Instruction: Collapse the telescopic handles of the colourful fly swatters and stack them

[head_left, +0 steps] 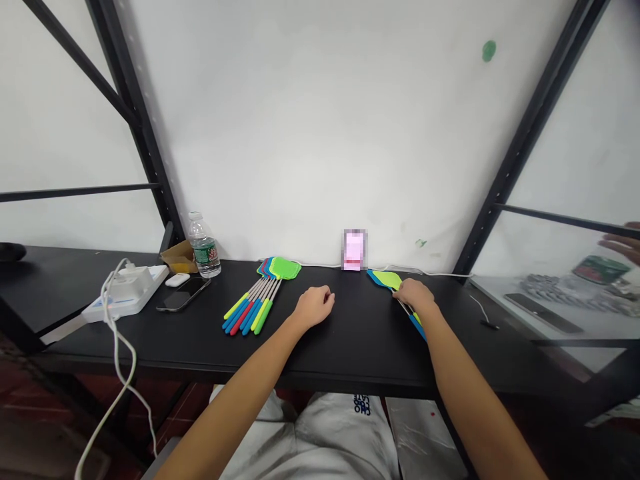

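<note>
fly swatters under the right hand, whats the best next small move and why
Probably slide the two fly swatters under the right hand left toward the fanned stack of swatters. They lie apart from that stack on the black table, and the left hand looks empty, so it could steady the stack.

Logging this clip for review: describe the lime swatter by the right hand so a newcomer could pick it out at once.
On the black desk against the white wall, look right of the fanned bunch of fly swatters. The lime fly swatter lies over a blue one, its grip beneath the person's right hand. Only it sits apart from the bunch, under that hand.
</note>
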Motion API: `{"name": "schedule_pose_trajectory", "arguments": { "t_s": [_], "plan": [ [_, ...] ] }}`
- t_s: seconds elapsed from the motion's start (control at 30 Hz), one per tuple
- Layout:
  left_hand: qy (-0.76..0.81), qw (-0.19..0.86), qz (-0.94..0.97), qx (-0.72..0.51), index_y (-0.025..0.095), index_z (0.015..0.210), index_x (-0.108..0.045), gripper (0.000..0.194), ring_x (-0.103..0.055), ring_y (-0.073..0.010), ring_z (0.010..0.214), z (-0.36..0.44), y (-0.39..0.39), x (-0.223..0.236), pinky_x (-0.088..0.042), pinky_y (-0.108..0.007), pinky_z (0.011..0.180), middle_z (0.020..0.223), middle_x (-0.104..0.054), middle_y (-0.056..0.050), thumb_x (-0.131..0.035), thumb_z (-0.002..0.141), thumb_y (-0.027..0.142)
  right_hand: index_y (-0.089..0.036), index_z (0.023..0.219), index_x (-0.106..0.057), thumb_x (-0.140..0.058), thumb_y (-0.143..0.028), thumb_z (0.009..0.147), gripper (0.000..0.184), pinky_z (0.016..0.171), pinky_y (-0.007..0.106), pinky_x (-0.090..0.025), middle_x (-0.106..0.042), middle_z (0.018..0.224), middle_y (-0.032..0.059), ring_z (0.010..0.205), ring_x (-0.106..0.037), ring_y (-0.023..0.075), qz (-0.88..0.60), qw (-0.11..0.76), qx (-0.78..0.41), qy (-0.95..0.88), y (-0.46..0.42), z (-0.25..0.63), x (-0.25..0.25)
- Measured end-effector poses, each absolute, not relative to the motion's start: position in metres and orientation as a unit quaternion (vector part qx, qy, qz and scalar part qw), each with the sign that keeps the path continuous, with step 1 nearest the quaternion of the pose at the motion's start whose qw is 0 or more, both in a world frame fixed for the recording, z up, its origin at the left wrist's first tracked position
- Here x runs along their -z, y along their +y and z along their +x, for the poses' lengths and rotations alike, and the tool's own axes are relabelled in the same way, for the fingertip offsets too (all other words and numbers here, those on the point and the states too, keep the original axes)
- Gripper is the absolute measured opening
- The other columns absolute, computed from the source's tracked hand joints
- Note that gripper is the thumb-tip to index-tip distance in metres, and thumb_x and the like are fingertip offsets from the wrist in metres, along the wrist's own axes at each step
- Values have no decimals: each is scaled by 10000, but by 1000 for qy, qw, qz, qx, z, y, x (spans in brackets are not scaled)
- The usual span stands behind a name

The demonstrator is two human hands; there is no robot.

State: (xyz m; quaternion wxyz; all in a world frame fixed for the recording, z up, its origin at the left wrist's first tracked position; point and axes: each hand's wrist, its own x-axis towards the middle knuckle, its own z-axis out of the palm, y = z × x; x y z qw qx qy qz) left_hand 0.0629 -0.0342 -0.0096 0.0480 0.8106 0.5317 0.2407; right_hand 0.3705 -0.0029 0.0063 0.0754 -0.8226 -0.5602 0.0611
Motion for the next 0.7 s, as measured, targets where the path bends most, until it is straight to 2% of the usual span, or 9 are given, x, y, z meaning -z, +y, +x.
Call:
{"name": "schedule_pose_trajectory", "arguments": {
  "t_s": [0.33,0.7],
  "plan": [
    [537,54,809,-234,208,867,-638,293,-639,-192,811,63,-36,8,-396,-259,660,854,-695,-61,-420,934,391,-120,1125,-662,-699,-378,743,463,813,367,-513,-651,1147,208,1050,-641,339,-833,84,-33,-545,-5,365,-5],
    [535,53,809,-236,213,881,-647,296,-636,-193,815,64,-34,9,-406,-261,679,862,-697,-63,-419,931,395,-133,1106,-668,-678,-341,755,408,793,356,-517,-641,1151,213,1050,-642,320,-840,87,-30,-534,-6,358,-5]
  ]
}}
